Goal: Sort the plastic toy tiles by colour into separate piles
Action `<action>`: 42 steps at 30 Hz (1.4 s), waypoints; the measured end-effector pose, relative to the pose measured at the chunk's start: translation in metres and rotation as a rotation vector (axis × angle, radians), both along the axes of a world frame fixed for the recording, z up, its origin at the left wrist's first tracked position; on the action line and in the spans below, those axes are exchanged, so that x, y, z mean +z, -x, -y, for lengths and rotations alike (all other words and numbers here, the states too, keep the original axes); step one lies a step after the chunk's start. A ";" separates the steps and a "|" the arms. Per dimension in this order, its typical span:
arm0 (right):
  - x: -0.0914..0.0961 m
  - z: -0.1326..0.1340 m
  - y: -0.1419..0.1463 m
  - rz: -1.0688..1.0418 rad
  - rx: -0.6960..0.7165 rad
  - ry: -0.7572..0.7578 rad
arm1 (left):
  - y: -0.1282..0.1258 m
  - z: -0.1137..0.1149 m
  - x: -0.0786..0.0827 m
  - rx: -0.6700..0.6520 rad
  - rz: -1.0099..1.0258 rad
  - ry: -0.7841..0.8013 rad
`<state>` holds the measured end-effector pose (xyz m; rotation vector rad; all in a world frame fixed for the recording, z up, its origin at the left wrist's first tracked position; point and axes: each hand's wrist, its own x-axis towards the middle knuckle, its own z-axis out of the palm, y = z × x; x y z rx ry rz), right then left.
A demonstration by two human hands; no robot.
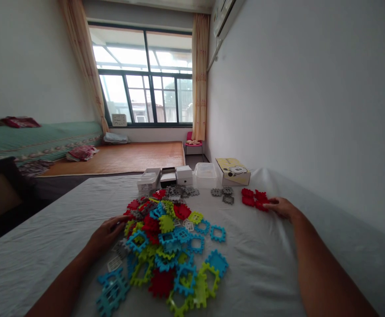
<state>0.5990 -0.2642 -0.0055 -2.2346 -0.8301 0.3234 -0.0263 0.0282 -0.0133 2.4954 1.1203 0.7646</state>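
Mixed heap (pixel 166 223) is dwarfing red group (pixel 247 200) and gray trio (pixel 227 190)

A person's right hand (pixel 280 207) is touching the red group at the far right, fingers extended; whether they are gripping a piece, one cannot tell. The left hand (pixel 108 230) is resting at the heap's left edge, its fingertips partly hidden and its hold unclear. By appearance, little is standing apart and much is remaining: toothed plastic pieces in blue, lime, red, gray and white are lying jumbled, while only the red group and the gray trio are sitting separately to the right.

Beneath everything, a pale, creased cloth (pixel 252 259) is covering the surface. Along its far side, a yellow box (pixel 225 176), a clear tub (pixel 205 177) and a white box (pixel 183 177) are lining up. Beyond, daylight is coming through a wide window (pixel 139 94) between peach curtains (pixel 199 79), and a bed (pixel 139 156) is filling the corner.
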 end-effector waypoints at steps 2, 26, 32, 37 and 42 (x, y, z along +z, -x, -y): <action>-0.001 -0.003 0.003 0.024 0.009 0.022 | -0.001 0.001 0.001 0.006 0.000 0.006; 0.001 -0.089 0.244 0.496 0.745 -0.092 | -0.002 0.008 0.004 0.036 -0.019 0.002; 0.000 -0.088 0.240 0.423 0.776 -0.138 | -0.002 0.007 0.002 0.046 -0.020 -0.019; 0.008 -0.079 0.237 0.332 0.999 -0.193 | -0.002 0.008 0.003 0.041 -0.004 0.002; 0.011 -0.079 0.239 0.262 1.052 -0.200 | -0.002 0.007 0.003 0.042 -0.008 0.038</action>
